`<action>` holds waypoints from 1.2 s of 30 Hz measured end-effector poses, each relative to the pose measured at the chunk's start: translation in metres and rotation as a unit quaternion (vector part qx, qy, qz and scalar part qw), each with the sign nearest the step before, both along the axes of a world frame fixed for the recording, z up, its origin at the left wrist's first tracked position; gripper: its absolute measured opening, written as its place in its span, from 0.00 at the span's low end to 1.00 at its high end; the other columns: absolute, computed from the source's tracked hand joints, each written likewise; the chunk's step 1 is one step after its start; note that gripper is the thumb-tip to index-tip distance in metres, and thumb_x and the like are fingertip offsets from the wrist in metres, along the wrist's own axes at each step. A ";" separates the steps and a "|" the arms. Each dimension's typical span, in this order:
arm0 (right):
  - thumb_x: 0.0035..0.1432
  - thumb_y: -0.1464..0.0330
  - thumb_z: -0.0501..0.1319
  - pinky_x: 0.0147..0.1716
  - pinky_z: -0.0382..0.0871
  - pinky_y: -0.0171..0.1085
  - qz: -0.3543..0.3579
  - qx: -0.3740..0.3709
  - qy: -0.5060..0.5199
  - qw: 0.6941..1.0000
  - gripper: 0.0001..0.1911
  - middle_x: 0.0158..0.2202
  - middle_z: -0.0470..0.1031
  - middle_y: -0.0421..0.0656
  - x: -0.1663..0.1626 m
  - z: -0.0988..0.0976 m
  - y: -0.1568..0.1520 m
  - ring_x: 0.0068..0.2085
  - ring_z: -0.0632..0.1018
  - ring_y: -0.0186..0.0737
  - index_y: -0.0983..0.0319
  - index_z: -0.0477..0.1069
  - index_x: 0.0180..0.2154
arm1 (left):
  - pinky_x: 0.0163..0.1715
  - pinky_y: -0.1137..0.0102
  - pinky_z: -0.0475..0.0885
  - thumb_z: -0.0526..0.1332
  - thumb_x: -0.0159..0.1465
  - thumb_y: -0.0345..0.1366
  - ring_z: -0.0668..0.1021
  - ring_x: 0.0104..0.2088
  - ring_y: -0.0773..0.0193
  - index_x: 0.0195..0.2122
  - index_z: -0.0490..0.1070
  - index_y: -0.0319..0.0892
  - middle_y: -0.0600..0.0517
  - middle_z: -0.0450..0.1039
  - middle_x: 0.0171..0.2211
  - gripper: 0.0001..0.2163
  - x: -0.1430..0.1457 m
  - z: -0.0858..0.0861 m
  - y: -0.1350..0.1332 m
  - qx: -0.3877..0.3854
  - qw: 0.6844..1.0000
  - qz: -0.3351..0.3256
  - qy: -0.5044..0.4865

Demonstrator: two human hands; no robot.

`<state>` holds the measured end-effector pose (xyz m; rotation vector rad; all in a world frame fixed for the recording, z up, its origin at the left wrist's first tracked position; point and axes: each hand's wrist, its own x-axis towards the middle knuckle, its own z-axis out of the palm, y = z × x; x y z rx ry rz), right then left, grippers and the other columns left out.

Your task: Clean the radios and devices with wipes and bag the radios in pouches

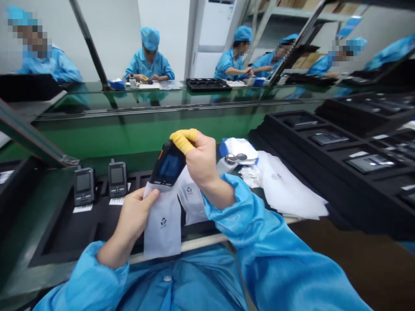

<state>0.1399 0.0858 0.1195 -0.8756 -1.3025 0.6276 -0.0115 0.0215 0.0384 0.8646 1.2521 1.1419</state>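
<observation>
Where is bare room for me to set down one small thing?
Green tabletop strip between the left-edge black tray and the divided tray with two handheld devices; its front-left pocket also looks bare. Crowded: right of your right hand, with printed white pouches and stacked black trays.

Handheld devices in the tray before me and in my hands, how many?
3: a left device and a right device in the black tray, plus the held device at the mouth of a white pouch. Another pouch may hide more.
</observation>
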 end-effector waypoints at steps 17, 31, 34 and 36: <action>0.49 0.66 0.65 0.36 0.69 0.36 0.050 -0.024 -0.007 0.998 0.06 0.27 0.74 0.38 0.001 0.001 0.003 0.33 0.74 0.34 0.61 0.75 0.23 | 0.34 0.70 0.73 0.70 0.47 0.49 0.80 0.34 0.59 0.43 0.77 0.41 0.49 0.81 0.36 0.24 0.004 0.012 0.004 0.116 0.993 -0.018 0.018; 0.54 0.65 0.63 0.39 0.69 0.35 0.008 0.009 -0.039 0.999 0.08 0.28 0.74 0.38 -0.005 0.016 -0.005 0.35 0.74 0.33 0.60 0.74 0.25 | 0.37 0.69 0.73 0.64 0.52 0.57 0.79 0.37 0.57 0.41 0.77 0.42 0.49 0.80 0.33 0.25 0.010 0.016 0.003 0.155 0.987 0.001 0.032; 0.50 0.66 0.65 0.36 0.69 0.35 0.042 -0.013 -0.033 0.999 0.06 0.26 0.73 0.37 -0.005 0.011 -0.004 0.32 0.74 0.33 0.60 0.73 0.23 | 0.35 0.69 0.73 0.64 0.52 0.57 0.79 0.37 0.57 0.43 0.77 0.41 0.47 0.80 0.35 0.26 0.009 0.015 0.006 0.145 0.989 -0.024 0.005; 0.48 0.65 0.66 0.36 0.68 0.36 0.057 -0.023 -0.027 0.998 0.07 0.25 0.73 0.37 -0.005 0.006 -0.005 0.31 0.74 0.33 0.60 0.73 0.23 | 0.34 0.69 0.73 0.63 0.53 0.58 0.79 0.36 0.58 0.42 0.77 0.41 0.48 0.80 0.35 0.27 0.010 0.017 0.007 0.160 0.987 -0.005 0.011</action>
